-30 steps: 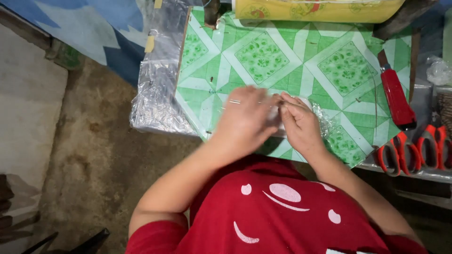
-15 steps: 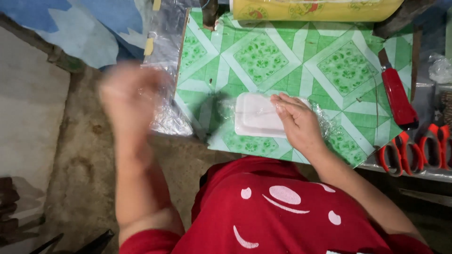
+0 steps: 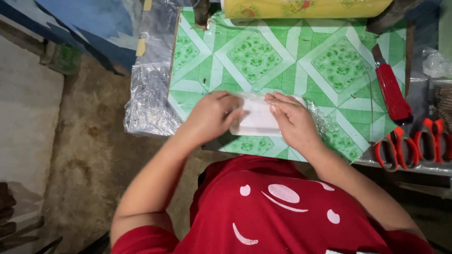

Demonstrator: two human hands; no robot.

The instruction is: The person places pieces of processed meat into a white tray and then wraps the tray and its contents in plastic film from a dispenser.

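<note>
A small white rectangular tray (image 3: 256, 120) lies on clear plastic film (image 3: 318, 120) on the green patterned table top (image 3: 254, 56). My left hand (image 3: 212, 117) rests on the tray's left end with fingers curled over it. My right hand (image 3: 289, 120) lies flat on the tray's right end, pressing the film there. Both hands hide part of the tray.
A yellow roll of film (image 3: 306, 7) lies across the far edge. A red utility knife (image 3: 391, 89) and red-handled scissors (image 3: 409, 146) lie to the right. A stack of clear plastic (image 3: 150, 89) hangs over the table's left edge. Bare floor is on the left.
One second ago both hands were on the tray. Then my left hand swung out to the left. Now it is back on the tray's left end. My right hand stayed put.
</note>
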